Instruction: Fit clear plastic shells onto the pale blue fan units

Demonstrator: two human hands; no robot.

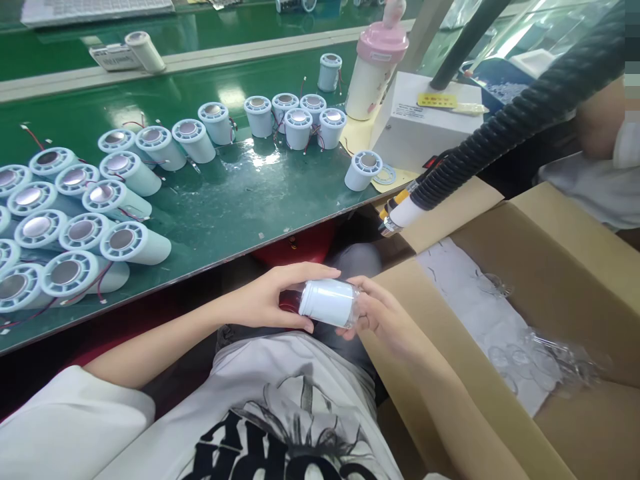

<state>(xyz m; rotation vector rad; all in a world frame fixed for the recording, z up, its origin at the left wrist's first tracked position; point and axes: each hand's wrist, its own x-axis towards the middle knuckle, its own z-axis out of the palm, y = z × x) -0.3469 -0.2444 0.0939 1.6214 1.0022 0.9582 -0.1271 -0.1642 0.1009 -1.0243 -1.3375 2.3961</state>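
Observation:
Over my lap, a light blue cylinder (328,302) lies sideways with clear plastic around its right end. My right hand (377,312) has its fingers wrapped round that plastic end. My left hand (287,297) is at the cylinder's left end, thumb and fingers spread apart above and below it; whether they touch it is hard to tell. Many similar light blue cylinders with round metal centres and thin red wires stand or lean on the green table (225,200). One cylinder (363,170) stands alone near the table's right edge, beside a loose blue ring (385,175).
An open cardboard box (565,260) at my right holds white sheets and clear plastic pieces. A black corrugated hose (500,127) slants above it. A white machine (425,120) and a pink-lidded bottle (375,70) stand at the table's back right. Another person's arm (603,123) shows at far right.

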